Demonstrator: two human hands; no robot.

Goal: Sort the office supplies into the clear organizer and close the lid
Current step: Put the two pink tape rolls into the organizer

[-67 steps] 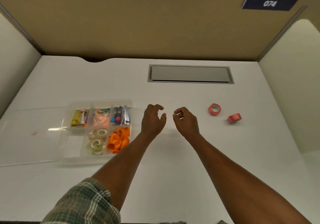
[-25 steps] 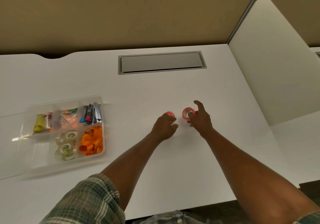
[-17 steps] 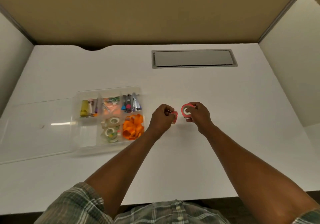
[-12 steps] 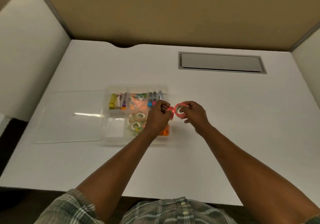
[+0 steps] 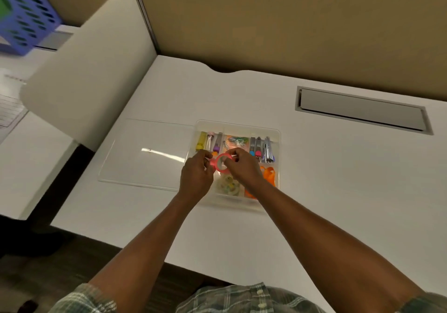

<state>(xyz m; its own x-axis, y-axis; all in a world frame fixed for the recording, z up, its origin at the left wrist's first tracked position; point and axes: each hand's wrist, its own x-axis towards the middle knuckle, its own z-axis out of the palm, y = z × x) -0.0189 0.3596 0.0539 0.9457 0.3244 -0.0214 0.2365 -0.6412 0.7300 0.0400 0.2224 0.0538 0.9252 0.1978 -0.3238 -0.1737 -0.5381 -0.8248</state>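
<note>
— While we are looking down from the head view, what are we seeing, biggest thing first?

— We are seeing the white desk [image 5: 314, 191] filling most of the view, with the gray hatch [image 5: 361, 110] set into it at the far right.

— And on the desk?

— We are finding the lid [image 5: 145, 153] lying open and flat to the left of the clear organizer [image 5: 277, 131], joined along its left wall. Markers [image 5: 258, 147] are lying in its far right compartment, and orange pieces [image 5: 269, 176] are showing in the near right one.

— Where are the hands?

— We are holding both over the middle of the organizer. Our right hand [image 5: 244, 167] is pinching a red tape roll [image 5: 223, 164] with fingers curled on its rim, the roll standing on edge above the compartments. Our left hand [image 5: 196, 174] is closed around a second pink-red roll [image 5: 212, 164], mostly hidden, just beside the first.

— Are the rolls touching?

— We cannot tell.
</note>
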